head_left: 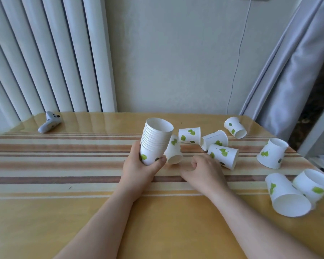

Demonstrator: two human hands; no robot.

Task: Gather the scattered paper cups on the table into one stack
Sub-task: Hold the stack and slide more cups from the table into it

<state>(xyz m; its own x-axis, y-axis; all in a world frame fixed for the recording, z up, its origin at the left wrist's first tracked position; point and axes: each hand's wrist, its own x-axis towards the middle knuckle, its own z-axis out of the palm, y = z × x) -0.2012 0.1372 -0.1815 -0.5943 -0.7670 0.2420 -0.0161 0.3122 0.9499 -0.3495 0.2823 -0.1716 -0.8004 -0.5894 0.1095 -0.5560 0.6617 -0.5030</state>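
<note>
Nearest the camera are the two bare forearms, reaching over the striped table (64, 165) toward the cups. The left hand (138, 165) is wrapped around the lowest cup of the nested stack (156, 141), thumb across the front and fingers behind, holding it upright with the open mouth up and tipped a little away from the palm. The right hand (204, 169) is loosely curled with nothing in it, resting on the table just right of the grip. Between the two hands, touching the stack's lower right side, lies a tipped cup (173, 151) with its mouth toward the camera; this looks like the next one to take. To do it well, the right hand should pinch that cup by its wall near the rim, turn it mouth-up, and drop it straight down the stack's axis, since a skewed entry would likely jam on the top rim. The left hand should hold low and firm without crushing the paper. Beyond the right hand's knuckles lies a leaf-printed cup (223, 157), with more farther right of the grip, including an upside-down cup (272, 156). A white game controller (49, 124) sits well to the left, out of the way.
</note>
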